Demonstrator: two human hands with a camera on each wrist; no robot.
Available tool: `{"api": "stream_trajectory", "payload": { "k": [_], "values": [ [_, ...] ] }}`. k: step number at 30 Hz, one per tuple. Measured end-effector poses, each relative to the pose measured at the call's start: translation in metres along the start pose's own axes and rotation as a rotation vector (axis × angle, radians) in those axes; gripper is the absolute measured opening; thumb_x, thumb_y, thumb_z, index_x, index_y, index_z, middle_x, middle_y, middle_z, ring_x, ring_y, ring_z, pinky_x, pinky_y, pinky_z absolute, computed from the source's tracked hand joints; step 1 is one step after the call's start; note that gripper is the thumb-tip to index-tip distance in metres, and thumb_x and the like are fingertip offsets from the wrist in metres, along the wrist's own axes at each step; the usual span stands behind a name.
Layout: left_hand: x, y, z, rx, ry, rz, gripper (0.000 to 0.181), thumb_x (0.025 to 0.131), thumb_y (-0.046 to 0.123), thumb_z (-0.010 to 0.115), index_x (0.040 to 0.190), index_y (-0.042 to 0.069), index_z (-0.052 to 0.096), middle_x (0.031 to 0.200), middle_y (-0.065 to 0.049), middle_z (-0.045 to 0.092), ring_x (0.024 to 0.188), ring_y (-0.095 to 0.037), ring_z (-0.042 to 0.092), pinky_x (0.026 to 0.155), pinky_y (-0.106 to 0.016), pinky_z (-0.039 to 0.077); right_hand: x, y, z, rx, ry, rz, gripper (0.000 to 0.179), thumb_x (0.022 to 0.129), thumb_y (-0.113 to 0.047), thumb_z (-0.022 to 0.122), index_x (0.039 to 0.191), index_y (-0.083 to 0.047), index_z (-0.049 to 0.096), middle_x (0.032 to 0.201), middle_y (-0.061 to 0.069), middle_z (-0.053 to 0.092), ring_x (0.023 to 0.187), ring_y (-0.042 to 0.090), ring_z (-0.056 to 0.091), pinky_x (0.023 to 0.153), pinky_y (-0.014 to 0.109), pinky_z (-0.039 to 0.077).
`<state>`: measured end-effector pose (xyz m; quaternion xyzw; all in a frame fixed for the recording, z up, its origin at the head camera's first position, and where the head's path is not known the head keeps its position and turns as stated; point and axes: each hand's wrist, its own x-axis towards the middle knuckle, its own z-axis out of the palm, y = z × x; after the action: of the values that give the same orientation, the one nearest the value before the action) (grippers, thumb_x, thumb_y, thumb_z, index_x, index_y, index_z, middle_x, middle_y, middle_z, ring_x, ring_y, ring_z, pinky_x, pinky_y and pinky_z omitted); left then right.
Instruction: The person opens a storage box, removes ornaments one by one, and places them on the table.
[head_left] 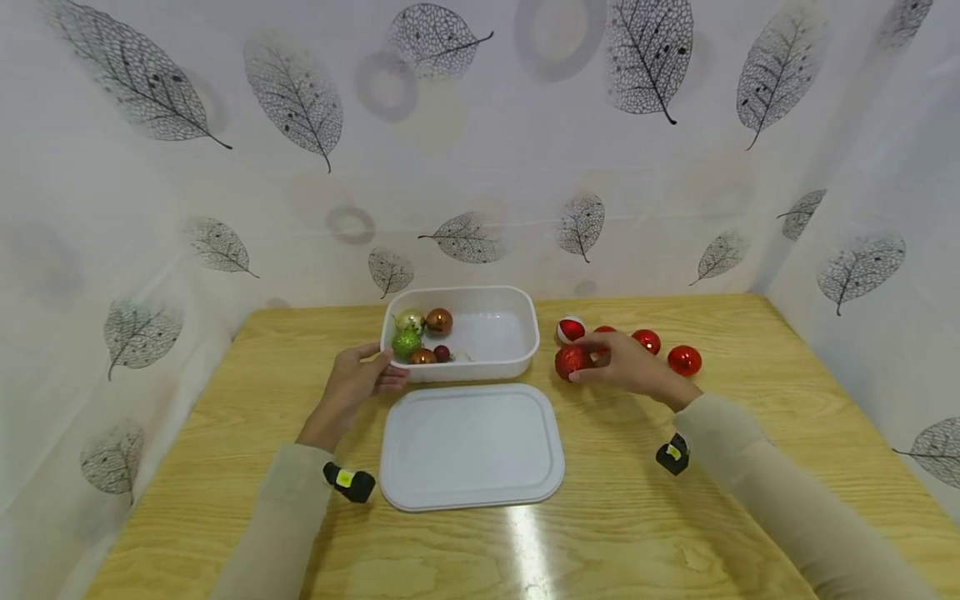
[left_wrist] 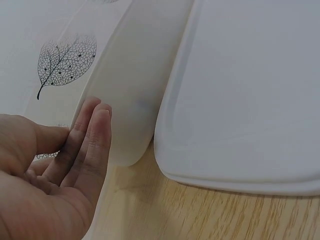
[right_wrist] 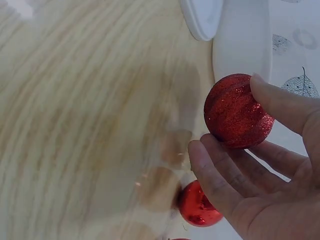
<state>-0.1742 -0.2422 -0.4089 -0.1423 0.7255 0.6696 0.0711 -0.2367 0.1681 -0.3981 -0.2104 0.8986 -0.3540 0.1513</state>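
Note:
My left hand (head_left: 358, 372) grips the near left corner of a white plastic container (head_left: 495, 369). In the left wrist view, the thumb is at the rim and the fingers lie along the outer wall. Inside the container, at its left end, are a green glitter bauble (head_left: 407, 343), a pale gold one (head_left: 410, 322), a dark red small one (head_left: 442, 353) and copper-brown ones (head_left: 438, 322). To the right of the container my right hand (head_left: 630, 360) holds a red glitter Christmas bauble (right_wrist: 237, 111) between thumb and fingers.
A red-and-white bauble (head_left: 570, 329) and shiny red baubles (head_left: 684, 361) lie on the wooden table (head_left: 615, 533) near the right hand, one partly hidden by it. A white lid (head_left: 472, 446) lies flat in front of the container. A leaf-patterned curtain (head_left: 487, 150) stands behind.

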Motion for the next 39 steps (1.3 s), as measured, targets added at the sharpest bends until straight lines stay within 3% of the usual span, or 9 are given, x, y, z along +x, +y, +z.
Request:
{"api": "stream_trajectory", "payload": {
  "k": [11,18,39],
  "values": [
    [0.001,-0.003,0.001,-0.007,-0.005,0.010,0.048,0.109,0.015,0.048,0.151,-0.007,0.038,0.093,-0.014,0.074,0.078,-0.014,0.073,0.078,-0.029,0.065,0.002,0.004,0.009,0.001,-0.024,0.041,0.066,0.088,-0.032,0.081,0.141,-0.001,0.058,0.132,0.019,0.062,0.111,0.030,0.062,0.094,0.044,0.058],
    [0.001,-0.003,0.002,0.000,0.003,0.008,0.048,0.109,0.016,0.048,0.150,-0.007,0.039,0.094,-0.014,0.074,0.079,-0.014,0.073,0.079,-0.029,0.064,0.004,0.005,0.010,-0.012,-0.011,0.029,0.065,0.089,-0.032,0.081,0.141,-0.001,0.057,0.136,0.019,0.061,0.115,0.032,0.062,0.098,0.046,0.056],
    [0.000,-0.001,0.000,0.003,0.000,0.002,0.049,0.109,0.017,0.048,0.151,-0.006,0.038,0.095,-0.015,0.074,0.079,-0.014,0.073,0.080,-0.029,0.064,0.004,0.003,-0.003,0.012,0.004,0.037,0.066,0.090,-0.032,0.079,0.140,0.004,0.055,0.137,0.024,0.058,0.116,0.038,0.063,0.097,0.047,0.058]
  ]
}}
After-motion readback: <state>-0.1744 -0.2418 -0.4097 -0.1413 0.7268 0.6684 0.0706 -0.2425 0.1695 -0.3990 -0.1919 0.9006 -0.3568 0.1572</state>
